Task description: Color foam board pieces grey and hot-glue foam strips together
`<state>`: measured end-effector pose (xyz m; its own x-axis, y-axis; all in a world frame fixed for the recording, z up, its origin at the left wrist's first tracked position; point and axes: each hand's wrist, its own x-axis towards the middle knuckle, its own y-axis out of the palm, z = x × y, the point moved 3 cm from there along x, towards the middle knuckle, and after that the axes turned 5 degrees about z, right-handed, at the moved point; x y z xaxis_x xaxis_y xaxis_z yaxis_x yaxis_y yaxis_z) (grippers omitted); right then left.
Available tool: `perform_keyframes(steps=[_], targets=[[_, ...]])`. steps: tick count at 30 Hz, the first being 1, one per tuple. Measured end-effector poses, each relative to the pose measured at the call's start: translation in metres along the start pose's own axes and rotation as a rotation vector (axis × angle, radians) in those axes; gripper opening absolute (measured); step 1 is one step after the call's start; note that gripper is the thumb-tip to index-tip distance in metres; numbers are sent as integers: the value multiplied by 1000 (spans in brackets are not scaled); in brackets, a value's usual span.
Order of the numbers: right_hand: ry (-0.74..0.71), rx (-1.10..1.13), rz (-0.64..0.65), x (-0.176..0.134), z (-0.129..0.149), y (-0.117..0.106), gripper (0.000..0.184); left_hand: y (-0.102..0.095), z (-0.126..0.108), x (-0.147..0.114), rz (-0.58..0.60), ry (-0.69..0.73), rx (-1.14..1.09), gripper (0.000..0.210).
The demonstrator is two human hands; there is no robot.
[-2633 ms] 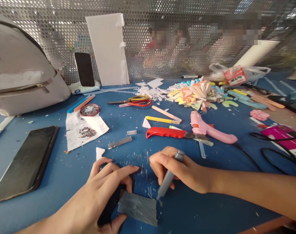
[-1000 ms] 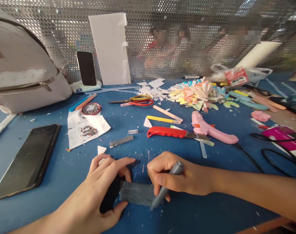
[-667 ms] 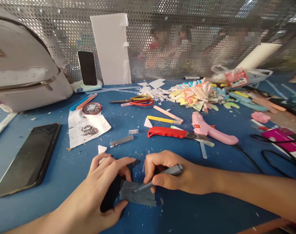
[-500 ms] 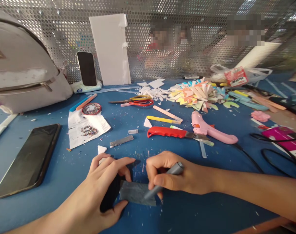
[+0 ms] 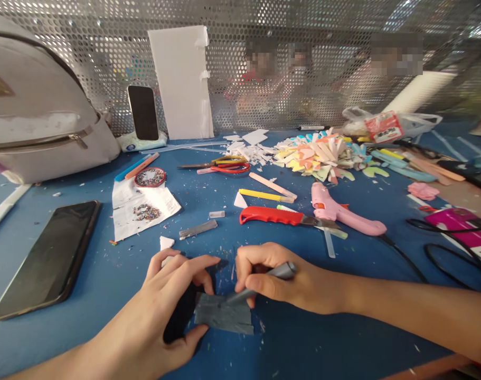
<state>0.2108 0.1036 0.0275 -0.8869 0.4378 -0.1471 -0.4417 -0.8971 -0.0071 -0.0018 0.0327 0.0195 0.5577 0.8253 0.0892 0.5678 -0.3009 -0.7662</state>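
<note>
A grey marker [image 5: 277,274] is pinched in my right hand [image 5: 291,279], its tip down at the upper edge of a small dark grey rectangular piece [image 5: 226,315]. My left hand [image 5: 172,306] holds that piece at its left end, with the thumb at the lower edge and the fingers along the upper edge. The piece lies on the blue table [image 5: 319,343]. Just beyond my left fingers are a white foam scrap [image 5: 167,242] and a narrow grey strip [image 5: 198,229].
A red-handled knife [image 5: 272,215] and a pink glue gun [image 5: 345,211] lie beyond my right hand. Farther back are scissors [image 5: 228,163] and a heap of coloured foam pieces [image 5: 319,150]. To the left are a phone [image 5: 46,258] and a backpack [image 5: 46,105].
My right hand has tilted the marker and shifted its tip up and left across the grey piece. My left hand has stayed in place.
</note>
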Motion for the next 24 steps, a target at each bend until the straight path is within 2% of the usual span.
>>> perform_keyframes(steps=[3,6,9,13,16,19,22,24], targets=[[-5,-11,31,0,0,0,52,0,0,0,4,2,-10,72],[-7,-29,-39,-1,1,-2,48,0,1,0,11,3,1,73],[1,-44,-1,-1,2,0,53,-1,2,0,2,5,24,73],[3,-52,-61,-1,3,-2,47,-1,1,-1,-9,3,29,73],[14,-39,-7,-1,2,-1,52,-1,1,-1,-9,2,15,72],[-6,-47,-65,-2,3,-3,47,0,1,-1,-6,3,-15,73],[1,-44,-22,-2,3,-2,52,0,1,0,-8,8,-26,73],[0,-50,-39,-2,4,-2,53,0,1,0,-7,8,-32,72]])
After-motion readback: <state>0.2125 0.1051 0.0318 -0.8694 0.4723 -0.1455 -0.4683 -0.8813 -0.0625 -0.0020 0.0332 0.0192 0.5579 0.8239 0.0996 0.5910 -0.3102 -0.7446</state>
